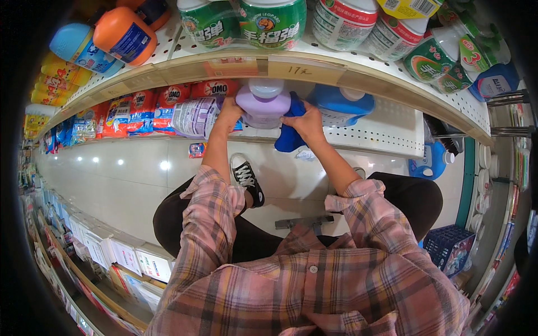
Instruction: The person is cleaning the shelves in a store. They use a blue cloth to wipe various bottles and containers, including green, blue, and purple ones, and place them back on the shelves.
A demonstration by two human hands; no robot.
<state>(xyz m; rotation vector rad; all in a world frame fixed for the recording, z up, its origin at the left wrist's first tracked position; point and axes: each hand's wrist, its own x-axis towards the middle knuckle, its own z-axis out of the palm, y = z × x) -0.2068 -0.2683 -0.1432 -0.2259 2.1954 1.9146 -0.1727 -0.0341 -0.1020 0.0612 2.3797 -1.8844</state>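
Note:
On the lower perforated shelf, a purple plastic detergent bottle (264,107) with a pale cap stands between my hands. My left hand (230,112) grips its left side; the fingertips are hidden behind it. A blue cloth (290,136) is in my right hand (306,122), pressed to the bottle's right side and hanging over the shelf edge. Just right of the cloth stands a blue detergent bottle (342,107). Another purple bottle with a printed label (194,116) lies left of my left wrist.
Overhead, the upper shelf's edge (302,69) carries green and white tubs (273,25) and an orange bottle (126,38). Detergent bags (141,111) line the lower shelf's left. On the floor are a blue bottle (428,161), a small packet (197,150) and a dark basket (449,248).

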